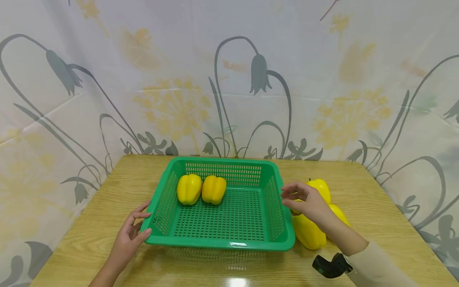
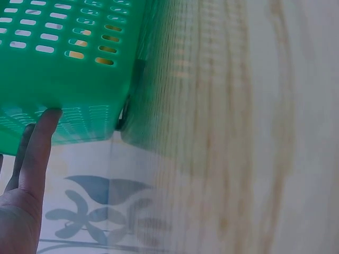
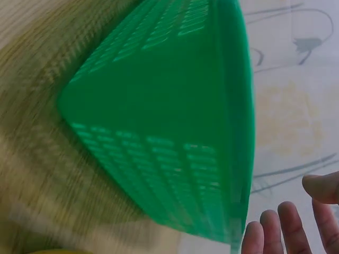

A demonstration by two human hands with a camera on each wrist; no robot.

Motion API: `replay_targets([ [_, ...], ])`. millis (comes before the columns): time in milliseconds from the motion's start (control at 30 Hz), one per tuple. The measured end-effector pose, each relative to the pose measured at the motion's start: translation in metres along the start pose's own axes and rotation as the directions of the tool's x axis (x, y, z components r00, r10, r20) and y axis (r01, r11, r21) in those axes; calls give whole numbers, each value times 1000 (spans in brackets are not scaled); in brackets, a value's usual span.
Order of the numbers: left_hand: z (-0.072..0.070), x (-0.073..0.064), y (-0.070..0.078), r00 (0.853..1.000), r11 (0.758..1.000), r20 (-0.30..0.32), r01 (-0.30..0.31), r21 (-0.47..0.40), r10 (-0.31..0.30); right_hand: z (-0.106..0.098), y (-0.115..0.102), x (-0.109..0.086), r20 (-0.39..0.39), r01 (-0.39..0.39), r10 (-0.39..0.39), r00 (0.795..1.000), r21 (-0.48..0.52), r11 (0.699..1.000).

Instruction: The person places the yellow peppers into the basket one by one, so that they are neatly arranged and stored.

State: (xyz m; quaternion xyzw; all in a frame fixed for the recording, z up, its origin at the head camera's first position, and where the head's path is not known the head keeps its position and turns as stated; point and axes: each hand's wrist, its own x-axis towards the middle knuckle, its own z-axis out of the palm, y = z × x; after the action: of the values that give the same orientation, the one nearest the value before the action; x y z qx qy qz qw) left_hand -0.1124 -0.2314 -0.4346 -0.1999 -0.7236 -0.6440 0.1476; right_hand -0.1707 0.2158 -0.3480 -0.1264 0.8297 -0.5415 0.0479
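Note:
A green plastic basket [image 1: 222, 242] with slotted walls stands on the table. Two yellow bell peppers, one at the left [image 1: 189, 189] and one beside it [image 1: 214, 190], lie in its back left part. My left hand [image 1: 130, 235] is at the basket's left rim, fingers extended and spread along it; the left wrist view shows a fingertip against the basket wall [image 2: 58, 84]. By the right rim, my right hand [image 1: 305, 199] hovers with bent fingers and nothing between them. Below and behind it are several more yellow bell peppers [image 1: 309, 233], partly hidden by the hand and forearm.
The wooden table [image 1: 118, 191] reaches back to a white flower-patterned cloth [image 1: 236, 119] hanging behind it. A black device [image 1: 331, 266] is strapped at the right wrist, over a beige sleeve [image 1: 376, 265].

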Motion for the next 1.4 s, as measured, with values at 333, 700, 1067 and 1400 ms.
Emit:
replay_targets([
  [333,-1,-1,1,1000,1000,-4,13,3,-13,-17,19,-14,-75,-3,2,997,-15,1000],
  [700,0,-3,-2,1000,1000,-3,17,-1,-17,-40,43,-32,-159,-40,30,987,-63,997],
  [1067,-1,-2,1,1000,999,8,30,18,-30,-66,66,-44,-198,35,-70,978,-175,984],
  [1400,0,-1,3,999,999,0,41,17,-41,-80,81,-44,-209,-16,-68,976,-376,927],
])
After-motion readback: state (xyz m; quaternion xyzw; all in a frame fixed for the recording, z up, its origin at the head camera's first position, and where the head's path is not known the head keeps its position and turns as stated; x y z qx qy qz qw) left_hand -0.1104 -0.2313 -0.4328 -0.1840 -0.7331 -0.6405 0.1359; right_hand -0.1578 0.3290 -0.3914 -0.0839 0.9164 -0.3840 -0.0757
